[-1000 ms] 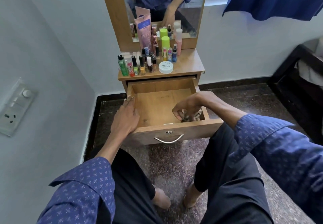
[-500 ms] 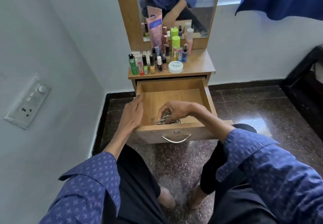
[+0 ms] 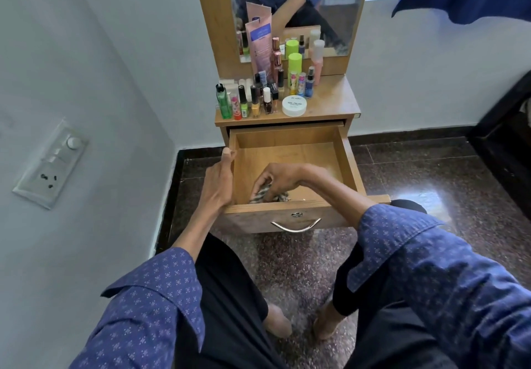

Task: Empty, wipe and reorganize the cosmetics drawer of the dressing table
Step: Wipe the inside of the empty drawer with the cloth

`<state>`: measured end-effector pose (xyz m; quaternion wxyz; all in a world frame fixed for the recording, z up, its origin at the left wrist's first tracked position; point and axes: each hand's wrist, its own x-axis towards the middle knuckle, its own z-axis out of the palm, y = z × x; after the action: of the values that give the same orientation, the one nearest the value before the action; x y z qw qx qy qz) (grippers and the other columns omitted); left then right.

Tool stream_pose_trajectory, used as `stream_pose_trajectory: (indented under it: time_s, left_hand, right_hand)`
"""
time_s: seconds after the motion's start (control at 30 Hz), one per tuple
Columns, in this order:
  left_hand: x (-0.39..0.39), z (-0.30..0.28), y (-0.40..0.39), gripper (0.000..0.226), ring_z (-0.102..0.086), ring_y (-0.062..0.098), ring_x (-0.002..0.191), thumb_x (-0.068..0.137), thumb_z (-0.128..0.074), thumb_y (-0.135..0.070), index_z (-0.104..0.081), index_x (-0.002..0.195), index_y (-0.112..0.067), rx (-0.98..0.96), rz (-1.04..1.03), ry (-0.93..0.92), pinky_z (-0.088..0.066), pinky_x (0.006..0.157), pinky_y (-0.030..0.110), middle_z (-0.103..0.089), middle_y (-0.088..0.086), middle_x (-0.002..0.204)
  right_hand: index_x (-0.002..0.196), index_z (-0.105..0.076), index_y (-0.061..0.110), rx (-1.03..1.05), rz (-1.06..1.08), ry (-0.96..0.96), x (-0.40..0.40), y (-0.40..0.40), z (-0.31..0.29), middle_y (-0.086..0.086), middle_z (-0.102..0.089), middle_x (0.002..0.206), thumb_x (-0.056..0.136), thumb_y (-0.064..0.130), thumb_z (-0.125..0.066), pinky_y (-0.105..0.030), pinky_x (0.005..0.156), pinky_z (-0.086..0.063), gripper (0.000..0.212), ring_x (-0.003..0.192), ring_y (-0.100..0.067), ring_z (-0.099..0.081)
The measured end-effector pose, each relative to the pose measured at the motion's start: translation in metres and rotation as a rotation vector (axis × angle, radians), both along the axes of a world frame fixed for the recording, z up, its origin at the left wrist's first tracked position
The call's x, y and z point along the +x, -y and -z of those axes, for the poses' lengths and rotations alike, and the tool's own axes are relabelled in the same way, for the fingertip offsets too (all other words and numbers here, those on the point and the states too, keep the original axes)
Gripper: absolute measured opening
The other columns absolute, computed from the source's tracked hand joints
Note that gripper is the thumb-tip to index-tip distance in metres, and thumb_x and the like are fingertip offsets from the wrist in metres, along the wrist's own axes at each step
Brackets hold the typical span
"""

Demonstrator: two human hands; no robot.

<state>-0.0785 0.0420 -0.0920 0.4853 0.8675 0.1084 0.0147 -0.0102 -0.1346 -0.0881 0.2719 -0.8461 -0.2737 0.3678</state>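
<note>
Drawer of the dressing table, pulled fully out at the centre of the head view, its wooden floor bare apart from a cloth. At 9 o'clock of the drawer, a wall switch plate is mounted on the white wall. Left hand rests along the drawer's left side wall, fingers straight and together, fingertips at the far left corner. On the tabletop, at 12 o'clock of the drawer, stand nail polish bottles, a pink tube leaning on the mirror, and a white round jar. Right hand, inside the drawer near its front wall, has its fingers curled down onto a striped cloth, gripping it against the floor. Chrome handle lies at 6 o'clock on the drawer front.
</note>
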Motion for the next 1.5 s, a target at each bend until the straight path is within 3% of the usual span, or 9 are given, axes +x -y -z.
stream_pose_trajectory:
  time_s: [0.13, 0.27, 0.43, 0.6, 0.77, 0.93, 1.1, 1.3, 1.5]
  left_hand:
    - [0.0, -0.001, 0.002, 0.068, -0.06, 0.021, 0.126, 0.111, -0.013, -0.056, -0.056, 0.151, -0.022, 0.018, 0.006, 0.011, -0.04, 0.112, 0.035, -0.061, 0.014, 0.146]
    - [0.002, 0.003, 0.001, 0.065, -0.048, 0.026, 0.145, 0.113, -0.016, -0.052, -0.057, 0.15, -0.017, 0.019, 0.021, 0.016, -0.032, 0.113, 0.029, -0.053, 0.013, 0.155]
    - [0.008, 0.012, -0.005, 0.089, -0.041, 0.024, 0.15, 0.099, -0.012, -0.079, -0.056, 0.15, -0.021, -0.06, 0.039, 0.001, -0.026, 0.124, 0.037, -0.048, 0.01, 0.159]
    - [0.007, 0.01, -0.003, 0.076, -0.059, 0.002, 0.103, 0.106, -0.013, -0.069, -0.067, 0.136, -0.025, -0.039, 0.041, 0.01, -0.031, 0.098, 0.031, -0.071, -0.003, 0.11]
    - [0.004, 0.006, -0.001, 0.066, -0.043, 0.026, 0.148, 0.112, -0.015, -0.055, -0.056, 0.15, -0.02, 0.016, 0.024, 0.027, -0.029, 0.119, 0.035, -0.049, 0.013, 0.158]
    - [0.004, 0.008, -0.003, 0.068, -0.047, 0.031, 0.146, 0.111, -0.014, -0.058, -0.056, 0.151, -0.022, 0.011, 0.031, 0.026, -0.032, 0.12, 0.042, -0.051, 0.018, 0.155]
    - [0.006, 0.01, -0.007, 0.091, -0.046, 0.029, 0.147, 0.092, -0.012, -0.083, -0.058, 0.148, -0.027, -0.093, 0.033, 0.024, -0.03, 0.125, 0.047, -0.05, 0.016, 0.156]
    - [0.009, 0.015, -0.009, 0.1, -0.054, 0.028, 0.14, 0.085, -0.016, -0.094, -0.058, 0.148, -0.03, -0.156, 0.035, 0.005, -0.036, 0.121, 0.053, -0.061, 0.014, 0.148]
    - [0.016, 0.024, -0.015, 0.109, -0.048, 0.016, 0.145, 0.081, -0.026, -0.099, -0.057, 0.149, -0.02, -0.256, 0.0, 0.024, -0.034, 0.125, 0.047, -0.054, 0.002, 0.156]
  right_hand:
    - [0.117, -0.076, 0.015, -0.153, 0.101, 0.088, 0.0, -0.02, 0.003, 0.003, -0.072, 0.111, 0.093, 0.013, -0.073, -0.032, 0.085, -0.056, 0.025, 0.098, -0.018, -0.066]
    - [0.096, -0.068, 0.005, 0.051, 0.534, 0.076, -0.006, -0.053, 0.011, -0.006, -0.067, 0.093, 0.098, 0.009, -0.061, -0.023, 0.057, -0.049, 0.009, 0.073, -0.014, -0.061]
    - [0.099, -0.057, 0.005, 0.128, 0.824, -0.08, -0.014, -0.067, 0.019, -0.012, -0.065, 0.107, 0.102, 0.015, -0.062, -0.031, 0.081, -0.057, 0.012, 0.096, -0.024, -0.064]
    - [0.115, -0.059, 0.002, 0.067, 0.551, -0.127, -0.023, -0.049, 0.002, -0.006, -0.06, 0.095, 0.1, 0.007, -0.058, -0.023, 0.06, -0.05, 0.015, 0.092, -0.022, -0.059]
    - [0.121, -0.07, 0.017, 0.143, 0.26, -0.085, -0.03, -0.029, -0.008, -0.004, -0.074, 0.119, 0.089, 0.001, -0.072, -0.037, 0.098, -0.056, 0.036, 0.108, -0.024, -0.069]
    - [0.14, -0.058, 0.006, 0.023, 0.293, 0.06, -0.035, -0.053, -0.009, -0.013, -0.067, 0.124, 0.091, -0.005, -0.06, -0.028, 0.074, -0.056, 0.051, 0.102, -0.027, -0.065]
    - [0.141, -0.055, -0.002, -0.009, 0.414, -0.011, -0.029, -0.054, -0.005, -0.019, -0.062, 0.134, 0.094, -0.01, -0.048, -0.029, 0.071, -0.052, 0.047, 0.104, -0.027, -0.06]
    - [0.152, -0.038, -0.001, 0.036, 0.564, -0.04, -0.033, -0.055, 0.007, -0.02, -0.048, 0.151, 0.098, -0.008, -0.051, -0.038, 0.109, -0.049, 0.056, 0.137, -0.033, -0.05]
    - [0.153, -0.038, 0.001, -0.006, 0.357, -0.037, -0.033, -0.042, -0.002, -0.018, -0.053, 0.145, 0.096, -0.005, -0.044, -0.038, 0.099, -0.055, 0.057, 0.13, -0.034, -0.056]
